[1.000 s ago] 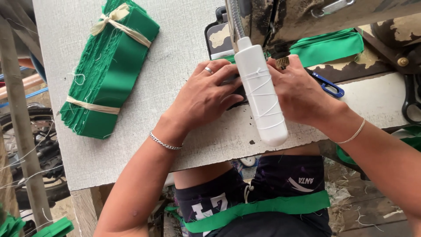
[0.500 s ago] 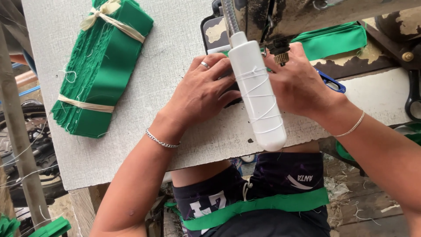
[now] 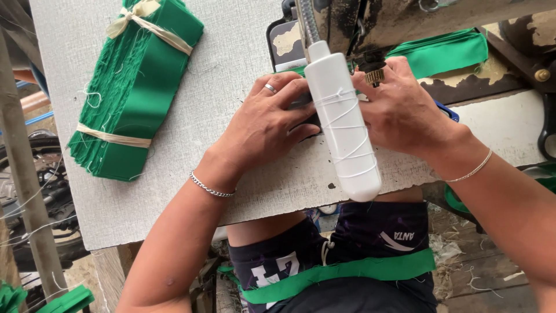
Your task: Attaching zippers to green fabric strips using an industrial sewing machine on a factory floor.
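Green strip (image 3: 301, 69): upper centre, long axis left-right, mostly hidden.
Left hand (image 3: 263, 124): your nearer grip, pressed flat.
Right hand (image 3: 399, 110): grip state cannot tell.

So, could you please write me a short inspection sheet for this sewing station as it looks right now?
Surface: pale textured table top, front edge chipped.
Job's things: sewing machine; green fabric piece behind the needle area.
Clutter: tied bundle of green fabric strips at left; white lamp tube wrapped in thread; green strip across the lap.
Hands: left hand flat on the table, ring on one finger; right hand beside the lamp tube; what they press is hidden.
Cables: lamp's flexible metal neck.
Surroundings: wooden post and debris on the ground.
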